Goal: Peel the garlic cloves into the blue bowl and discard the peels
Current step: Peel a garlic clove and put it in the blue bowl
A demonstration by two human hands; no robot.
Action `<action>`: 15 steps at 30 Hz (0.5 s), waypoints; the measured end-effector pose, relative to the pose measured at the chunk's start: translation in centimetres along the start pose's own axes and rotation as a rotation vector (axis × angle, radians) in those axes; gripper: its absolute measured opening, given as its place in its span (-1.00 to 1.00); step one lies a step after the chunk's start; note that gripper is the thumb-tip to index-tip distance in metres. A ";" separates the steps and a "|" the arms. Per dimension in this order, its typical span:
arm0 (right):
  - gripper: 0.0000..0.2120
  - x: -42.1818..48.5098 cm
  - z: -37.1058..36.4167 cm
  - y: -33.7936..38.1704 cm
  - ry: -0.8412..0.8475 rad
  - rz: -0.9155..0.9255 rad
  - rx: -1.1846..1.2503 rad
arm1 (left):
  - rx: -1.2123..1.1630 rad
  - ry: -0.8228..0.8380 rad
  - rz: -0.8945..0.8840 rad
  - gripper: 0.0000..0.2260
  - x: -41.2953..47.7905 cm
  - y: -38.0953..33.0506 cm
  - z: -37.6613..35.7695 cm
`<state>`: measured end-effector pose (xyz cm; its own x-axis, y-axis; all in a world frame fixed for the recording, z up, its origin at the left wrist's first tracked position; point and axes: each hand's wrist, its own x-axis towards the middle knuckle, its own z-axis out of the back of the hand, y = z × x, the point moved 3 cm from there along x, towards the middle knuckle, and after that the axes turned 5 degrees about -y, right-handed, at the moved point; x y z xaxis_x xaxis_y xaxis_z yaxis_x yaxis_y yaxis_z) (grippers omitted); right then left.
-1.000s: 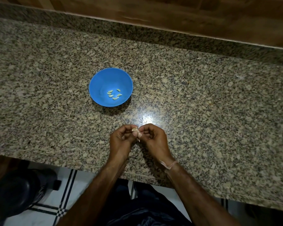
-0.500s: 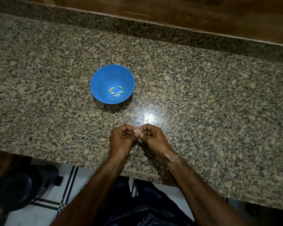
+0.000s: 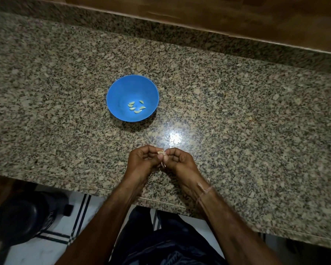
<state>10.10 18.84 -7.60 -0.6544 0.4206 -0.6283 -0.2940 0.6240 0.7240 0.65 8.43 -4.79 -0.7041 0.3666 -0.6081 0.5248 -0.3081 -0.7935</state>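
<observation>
A blue bowl (image 3: 122, 88) stands on the granite counter (image 3: 237, 111), left of centre, with several peeled pale cloves (image 3: 136, 108) on its bottom. In front of it, close to the counter's near edge, my left hand (image 3: 141, 161) and my right hand (image 3: 180, 161) meet fingertip to fingertip. Between them they pinch one small garlic cloves piece (image 3: 161, 151), its papery skin partly loose and a strip of peel hanging down between the thumbs. Most of the clove is hidden by the fingers.
A raised granite ledge and a wooden wall (image 3: 218, 14) run along the back of the counter. A bright light glare lies on the stone just beyond the hands. Below the counter's front edge, a dark round container (image 3: 25, 215) stands on the tiled floor at the left.
Both hands stay together on the clove with small finger shifts. The view has drifted slightly, so bowl and hands sit a little higher in the frame.
</observation>
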 end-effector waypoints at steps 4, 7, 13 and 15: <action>-0.91 0.1 0.0 -0.1 0.003 -0.004 -0.022 | 0.020 0.012 -0.006 -0.93 0.1 0.2 0.0; -0.85 0.5 0.0 0.0 0.008 -0.018 -0.068 | 0.028 -0.012 -0.011 -0.92 0.1 0.3 -0.2; -0.83 1.0 -0.2 0.1 0.006 -0.046 -0.097 | 0.041 -0.053 -0.021 -0.89 0.5 0.6 -0.4; -0.82 1.1 -0.2 0.1 0.008 -0.050 -0.104 | 0.065 -0.062 -0.032 -0.88 0.5 0.7 -0.5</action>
<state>9.21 19.22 -8.09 -0.6422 0.3854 -0.6626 -0.3972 0.5720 0.7177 0.85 8.82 -5.65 -0.7495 0.3228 -0.5780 0.4709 -0.3538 -0.8082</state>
